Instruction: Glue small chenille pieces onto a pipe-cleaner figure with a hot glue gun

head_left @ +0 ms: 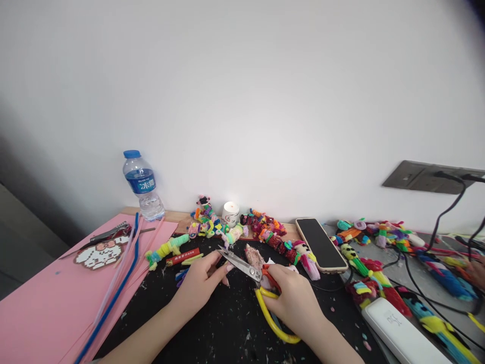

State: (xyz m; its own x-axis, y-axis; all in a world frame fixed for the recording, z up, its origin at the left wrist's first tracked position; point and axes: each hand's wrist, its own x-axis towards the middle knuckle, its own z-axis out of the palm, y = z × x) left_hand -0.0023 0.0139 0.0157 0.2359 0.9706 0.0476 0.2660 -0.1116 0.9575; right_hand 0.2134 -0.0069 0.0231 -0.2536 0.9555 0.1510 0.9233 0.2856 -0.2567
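Note:
My right hand [294,297] grips a pair of scissors [242,265] with one yellow and one red-orange handle. The blades are parted and point left, their tips reaching my left hand [204,283]. Its thumb and fingers are pinched together; a little something dark shows at the fingertips, too small to name. Just behind the scissors lies a pinkish-brown fuzzy piece [254,256]. Beside my left fingers are a red packet [183,257] with printed characters and a yellow-green fuzzy figure [166,249].
A water bottle [142,187] stands by the wall, left of a small white cup [230,214]. Pink sheets [34,303] with pipe cleaners [113,298] lie left. On the right are a phone [322,245], a white power bank [401,331], cables, several fuzzy figures and another person's hand [476,270].

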